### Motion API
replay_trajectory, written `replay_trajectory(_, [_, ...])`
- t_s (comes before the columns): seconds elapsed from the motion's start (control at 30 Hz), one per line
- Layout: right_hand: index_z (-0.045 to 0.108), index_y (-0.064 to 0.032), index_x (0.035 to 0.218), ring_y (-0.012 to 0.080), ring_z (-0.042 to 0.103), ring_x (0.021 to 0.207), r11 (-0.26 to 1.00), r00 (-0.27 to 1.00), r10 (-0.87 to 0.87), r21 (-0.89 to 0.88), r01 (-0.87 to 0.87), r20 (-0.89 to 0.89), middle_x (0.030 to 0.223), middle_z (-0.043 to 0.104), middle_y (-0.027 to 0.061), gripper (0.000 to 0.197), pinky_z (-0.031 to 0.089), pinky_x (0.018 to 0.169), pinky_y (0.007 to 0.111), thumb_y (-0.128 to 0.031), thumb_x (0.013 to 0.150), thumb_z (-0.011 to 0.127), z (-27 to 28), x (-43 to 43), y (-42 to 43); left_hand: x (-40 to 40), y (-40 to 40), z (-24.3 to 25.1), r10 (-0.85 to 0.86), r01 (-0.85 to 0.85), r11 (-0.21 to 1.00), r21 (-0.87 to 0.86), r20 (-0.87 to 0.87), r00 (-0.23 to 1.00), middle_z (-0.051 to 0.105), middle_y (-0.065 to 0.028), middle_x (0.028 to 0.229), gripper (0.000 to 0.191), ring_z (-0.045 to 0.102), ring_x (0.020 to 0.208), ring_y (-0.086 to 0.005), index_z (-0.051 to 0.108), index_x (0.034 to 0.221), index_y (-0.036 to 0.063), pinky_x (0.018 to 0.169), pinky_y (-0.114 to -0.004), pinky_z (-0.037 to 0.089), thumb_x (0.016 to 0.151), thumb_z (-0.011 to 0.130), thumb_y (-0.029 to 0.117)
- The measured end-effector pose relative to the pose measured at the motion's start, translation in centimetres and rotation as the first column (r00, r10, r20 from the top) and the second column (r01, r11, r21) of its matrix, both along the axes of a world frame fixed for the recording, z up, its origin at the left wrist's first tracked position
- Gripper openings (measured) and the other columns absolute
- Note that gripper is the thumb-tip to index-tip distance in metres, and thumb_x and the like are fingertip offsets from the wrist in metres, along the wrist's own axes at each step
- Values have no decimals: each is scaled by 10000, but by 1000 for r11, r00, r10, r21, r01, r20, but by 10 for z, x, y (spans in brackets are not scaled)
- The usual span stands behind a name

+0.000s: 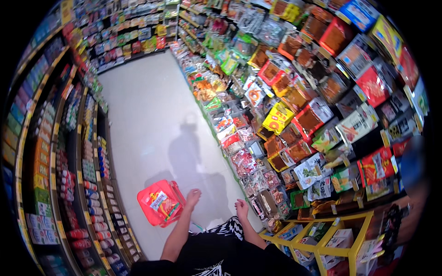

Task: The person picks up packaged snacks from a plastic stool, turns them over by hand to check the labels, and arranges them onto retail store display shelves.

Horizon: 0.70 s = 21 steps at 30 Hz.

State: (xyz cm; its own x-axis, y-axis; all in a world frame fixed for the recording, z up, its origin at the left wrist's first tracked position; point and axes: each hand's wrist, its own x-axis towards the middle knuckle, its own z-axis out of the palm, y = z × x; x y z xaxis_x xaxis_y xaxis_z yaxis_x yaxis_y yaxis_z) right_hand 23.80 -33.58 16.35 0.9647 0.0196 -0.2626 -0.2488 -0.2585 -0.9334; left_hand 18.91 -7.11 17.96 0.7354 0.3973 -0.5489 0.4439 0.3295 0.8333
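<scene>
My left hand (194, 198) is held out in front of me, its fingers loosely bent and nothing visible in it. Just left of that forearm is a red plastic shopping basket (146, 210). A red snack packet (165, 207) with a white panel lies in the basket. Part of the basket is hidden behind my arm, so I cannot tell whether it hangs from the forearm or stands on the floor. My right hand (241, 208) is close to my body on the right, fingers slightly curled and apart, holding nothing that I can see.
On the right, a snack rack (290, 114) holds hanging packets above bins of small packets (243, 160). A yellow-framed stand (352, 253) is at lower right. Shelves of bottles and cartons (81, 155) line the left. Pale floor (138, 100) runs between them to far shelves (121, 38).
</scene>
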Motion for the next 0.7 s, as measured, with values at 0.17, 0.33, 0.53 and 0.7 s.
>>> replay_trajectory(0.17, [570,-21,1019,120,579,693,997,992,72,4,-73,104,809,615,70,205,457,599,235,-69,836,491,2,20,-16,41,-112,55,-249,267,954,-135,141,958,588,-61,997,343,561,876,-137,482,1145,73,708,-258,449,862,543,255])
replay_trajectory(0.33, [567,-20,1025,98,559,724,987,995,33,156,-47,89,814,606,41,215,452,649,224,-36,821,501,20,50,-48,57,-165,50,-473,476,872,-117,56,879,584,-70,1025,343,544,898,-148,487,1144,81,746,-287,445,858,546,260])
replay_trajectory(0.53, [546,7,1008,84,530,722,948,923,-277,232,217,268,821,588,26,166,439,683,217,-80,880,485,45,93,-164,88,-247,67,-467,473,871,-136,71,881,579,-73,1057,363,541,952,-169,461,1177,84,797,-303,438,868,533,260])
replay_trajectory(0.7, [544,4,985,81,506,742,838,728,-524,421,348,443,804,557,9,159,419,709,217,-112,888,497,176,138,-235,118,-317,87,-594,619,776,-123,192,781,565,-80,1103,361,538,1014,-181,433,1200,78,833,-325,439,895,500,258])
